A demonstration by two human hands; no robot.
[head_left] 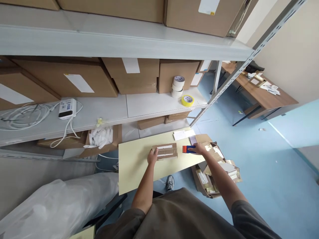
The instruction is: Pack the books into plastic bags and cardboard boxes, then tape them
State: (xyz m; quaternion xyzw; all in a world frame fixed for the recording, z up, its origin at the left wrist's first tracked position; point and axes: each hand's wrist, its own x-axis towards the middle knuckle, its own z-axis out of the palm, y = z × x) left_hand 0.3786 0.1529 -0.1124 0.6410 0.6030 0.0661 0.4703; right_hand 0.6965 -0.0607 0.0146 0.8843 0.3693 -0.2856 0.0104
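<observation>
A small brown cardboard box (164, 151) with two white paper strips on top lies on the pale yellow board (134, 169). My left hand (152, 156) grips its left end, the thumb over the edge. Just right of the box, my right hand (198, 148) is closed round a blue tool with an orange-red end (188, 149); its exact kind is too small to make out. The tool's orange end points at the box, with a gap between them. White paper sheets (181, 134) and a small purplish card (192, 140) lie at the board's far right.
Metal shelving (159, 109) stands ahead, holding large cartons, tape rolls (187, 100) and a white device (67, 109) with cables. An open carton of small boxes (216, 172) sits on the floor at right. A plastic-wrapped bulk (59, 205) is at left; a wooden table (271, 96) stands farther right.
</observation>
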